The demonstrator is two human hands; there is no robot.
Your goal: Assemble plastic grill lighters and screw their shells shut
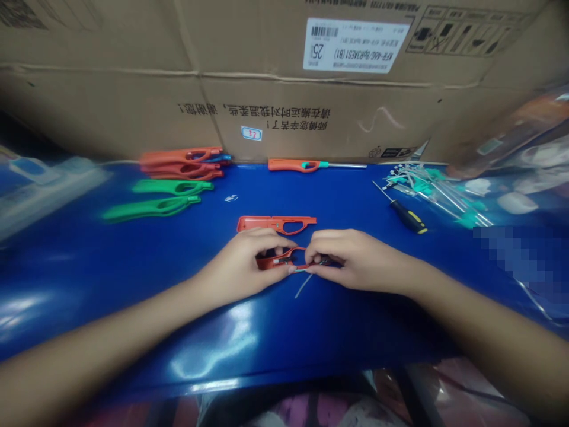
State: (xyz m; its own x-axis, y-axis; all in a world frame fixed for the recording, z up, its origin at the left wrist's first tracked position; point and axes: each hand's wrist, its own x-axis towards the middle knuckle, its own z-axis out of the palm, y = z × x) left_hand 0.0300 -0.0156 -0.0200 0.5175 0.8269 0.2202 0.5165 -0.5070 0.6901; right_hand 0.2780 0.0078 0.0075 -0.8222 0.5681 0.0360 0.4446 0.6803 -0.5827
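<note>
Between my two hands lies an orange lighter casing half (pixel 268 261) with its inside facing up. My left hand (pixel 249 261) grips its left end, thumb below and fingers above. My right hand (pixel 340 258) pinches the right end, where small dark parts partly show behind the fingers. A thin pale tube or wire (pixel 303 286) sticks out below the right fingertips. Just beyond the hands rests a second orange casing half (pixel 258 223), its open side up, with an oval trigger hole.
Orange casings (pixel 178 163) and green casings (pixel 155 207) lie at left. An assembled orange lighter (pixel 291 165) is by the cardboard box (pixel 267 89). At right are a screwdriver (pixel 409 216) and a pile of metal rods with teal parts (pixel 440 190). Small pale pieces (pixel 231 198) lie on the blue table (pixel 213 350).
</note>
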